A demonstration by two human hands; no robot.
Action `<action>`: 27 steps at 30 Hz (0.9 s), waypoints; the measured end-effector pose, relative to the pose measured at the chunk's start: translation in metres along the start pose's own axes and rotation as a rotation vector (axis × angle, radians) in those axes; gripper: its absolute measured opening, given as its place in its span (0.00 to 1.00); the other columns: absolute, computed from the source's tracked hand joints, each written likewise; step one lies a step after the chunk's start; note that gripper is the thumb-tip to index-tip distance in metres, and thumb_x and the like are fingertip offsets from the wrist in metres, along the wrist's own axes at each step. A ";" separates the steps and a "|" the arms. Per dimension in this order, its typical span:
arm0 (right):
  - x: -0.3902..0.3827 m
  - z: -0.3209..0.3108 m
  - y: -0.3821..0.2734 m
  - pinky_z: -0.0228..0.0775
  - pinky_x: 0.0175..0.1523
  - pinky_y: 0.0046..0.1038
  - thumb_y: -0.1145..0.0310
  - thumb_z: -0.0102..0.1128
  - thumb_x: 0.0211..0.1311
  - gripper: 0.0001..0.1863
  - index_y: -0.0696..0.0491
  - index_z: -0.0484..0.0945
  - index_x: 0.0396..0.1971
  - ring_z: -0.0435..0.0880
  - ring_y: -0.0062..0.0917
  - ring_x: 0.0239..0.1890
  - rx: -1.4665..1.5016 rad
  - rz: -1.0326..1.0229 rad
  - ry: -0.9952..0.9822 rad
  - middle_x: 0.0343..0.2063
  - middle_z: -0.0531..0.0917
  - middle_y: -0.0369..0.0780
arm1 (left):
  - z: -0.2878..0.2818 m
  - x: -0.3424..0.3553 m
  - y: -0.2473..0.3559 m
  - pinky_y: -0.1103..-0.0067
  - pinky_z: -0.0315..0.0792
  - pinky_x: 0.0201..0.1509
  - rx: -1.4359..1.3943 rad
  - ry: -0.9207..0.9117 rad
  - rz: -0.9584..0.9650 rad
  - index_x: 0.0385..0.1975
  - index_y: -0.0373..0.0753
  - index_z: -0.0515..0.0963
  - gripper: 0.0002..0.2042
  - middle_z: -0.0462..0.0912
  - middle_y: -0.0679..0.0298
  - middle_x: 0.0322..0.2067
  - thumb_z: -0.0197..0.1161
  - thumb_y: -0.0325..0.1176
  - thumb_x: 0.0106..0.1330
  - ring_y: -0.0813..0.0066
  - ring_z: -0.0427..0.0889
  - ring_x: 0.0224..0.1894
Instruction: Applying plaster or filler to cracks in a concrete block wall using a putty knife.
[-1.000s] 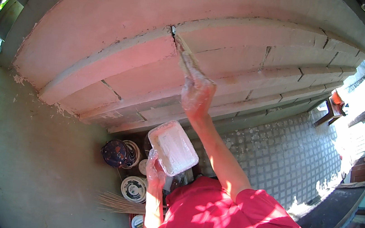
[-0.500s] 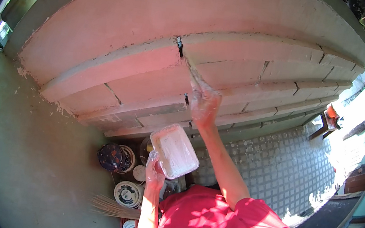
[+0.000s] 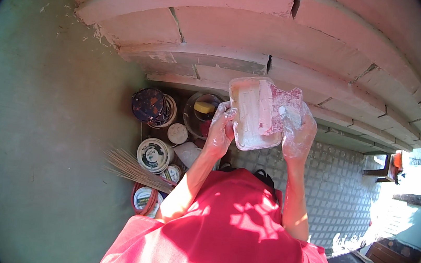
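Note:
My left hand grips the left edge of a shallow, rectangular whitish tray smeared with pale paste. In my right hand is a reddish plastic putty scraper, caked with pinkish-white paste. Its broad edge lies over the right part of the tray; whether it presses on the bottom I cannot tell. A white lump of paste sits on the scraper beside my fingers. Both hands are coated with white residue. Beyond them rises a pink stepped wall with dark gaps in its ledges.
Left of my arms stand a dark-stained bucket, a white paint tub and a basin with a yellow sponge. A bundle of thin sticks lies across other tubs. A greenish wall bounds the left; patterned tiles cover the floor.
My right hand has come down from the gap in the pink wall to the tray with the scraper. The tray has moved up and right in view, as the view has tilted lower.

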State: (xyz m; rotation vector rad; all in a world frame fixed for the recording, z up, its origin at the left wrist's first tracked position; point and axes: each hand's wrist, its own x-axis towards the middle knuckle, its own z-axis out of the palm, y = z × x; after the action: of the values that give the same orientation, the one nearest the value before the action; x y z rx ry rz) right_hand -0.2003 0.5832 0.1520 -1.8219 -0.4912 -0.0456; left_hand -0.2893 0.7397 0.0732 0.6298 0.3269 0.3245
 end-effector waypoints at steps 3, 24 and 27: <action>-0.005 0.003 0.004 0.69 0.47 0.26 0.73 0.60 0.56 0.15 0.62 0.76 0.43 0.76 0.21 0.36 0.014 -0.030 0.024 0.34 0.82 0.40 | 0.000 -0.001 -0.006 0.79 0.71 0.50 0.001 -0.022 -0.001 0.50 0.40 0.66 0.14 0.74 0.66 0.43 0.53 0.32 0.66 0.79 0.76 0.45; 0.005 0.002 0.033 0.70 0.50 0.38 0.78 0.53 0.49 0.24 0.63 0.72 0.50 0.78 0.51 0.46 -0.207 -0.017 -0.082 0.40 0.80 0.57 | 0.004 0.003 -0.008 0.81 0.68 0.51 0.143 0.008 0.020 0.52 0.40 0.64 0.14 0.72 0.66 0.48 0.52 0.33 0.69 0.81 0.72 0.48; 0.006 0.007 0.033 0.70 0.52 0.30 0.72 0.58 0.54 0.22 0.62 0.74 0.50 0.82 0.30 0.44 -0.244 0.000 -0.098 0.43 0.82 0.49 | 0.005 0.001 -0.002 0.82 0.68 0.51 0.151 0.011 0.019 0.53 0.40 0.64 0.14 0.73 0.67 0.46 0.52 0.33 0.69 0.81 0.72 0.48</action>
State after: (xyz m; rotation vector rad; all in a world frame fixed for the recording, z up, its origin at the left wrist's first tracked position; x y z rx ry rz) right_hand -0.1845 0.5842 0.1211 -2.0706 -0.5746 -0.0162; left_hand -0.2865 0.7357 0.0750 0.7804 0.3585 0.3237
